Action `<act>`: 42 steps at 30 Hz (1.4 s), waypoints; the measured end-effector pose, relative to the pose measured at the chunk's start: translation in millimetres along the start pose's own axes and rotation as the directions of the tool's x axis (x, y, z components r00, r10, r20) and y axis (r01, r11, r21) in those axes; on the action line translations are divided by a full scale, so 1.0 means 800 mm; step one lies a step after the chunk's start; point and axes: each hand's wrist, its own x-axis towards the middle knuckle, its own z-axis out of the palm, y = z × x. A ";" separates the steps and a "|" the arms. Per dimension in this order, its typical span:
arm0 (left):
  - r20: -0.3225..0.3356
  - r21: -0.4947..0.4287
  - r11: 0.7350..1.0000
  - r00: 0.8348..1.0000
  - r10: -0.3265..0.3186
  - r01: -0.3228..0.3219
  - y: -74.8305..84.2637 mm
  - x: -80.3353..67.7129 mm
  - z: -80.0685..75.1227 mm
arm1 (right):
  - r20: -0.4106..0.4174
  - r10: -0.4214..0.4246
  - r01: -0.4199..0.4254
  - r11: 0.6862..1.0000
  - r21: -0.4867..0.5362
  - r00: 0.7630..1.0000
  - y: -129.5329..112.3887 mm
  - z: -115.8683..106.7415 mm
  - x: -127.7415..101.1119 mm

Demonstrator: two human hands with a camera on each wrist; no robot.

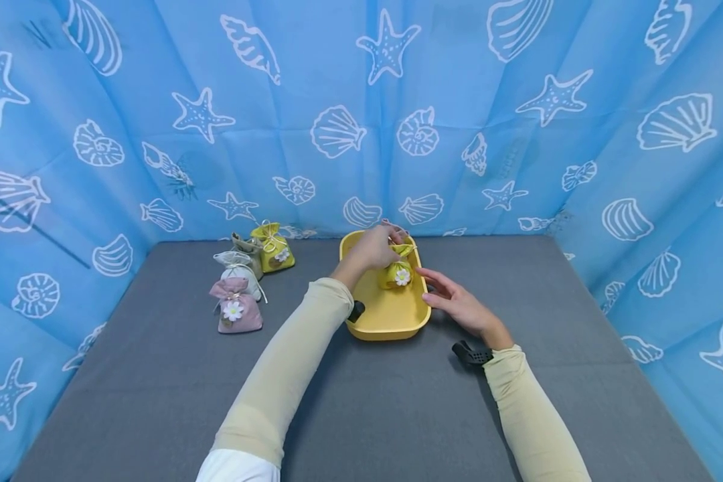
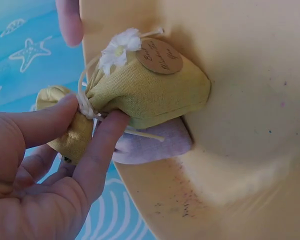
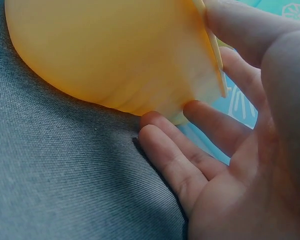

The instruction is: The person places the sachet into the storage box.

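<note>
Booth-like space of unclear kind: blue seashell-print curtains on three sides of a grey tabletop.

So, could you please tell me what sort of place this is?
Probably a staged tabletop workspace; the wider room is not visible. Blue seashell-print curtains close off its back and sides, gray fabric covers the surface, and a yellow tray sits on it.
</note>
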 end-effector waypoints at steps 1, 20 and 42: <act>0.001 0.008 1.000 1.000 -0.001 0.001 0.001 0.000 0.001 | 0.000 0.003 -0.003 1.000 0.001 1.000 0.000 0.000 0.000; -0.058 -0.035 0.997 0.996 0.068 -0.070 -0.024 -0.032 -0.046 | -0.011 0.017 -0.017 1.000 -0.005 1.000 0.000 0.003 0.002; -0.402 0.038 0.998 0.915 -0.022 0.041 -0.119 -0.158 -0.093 | -0.012 0.015 -0.015 1.000 0.000 1.000 0.000 0.002 0.003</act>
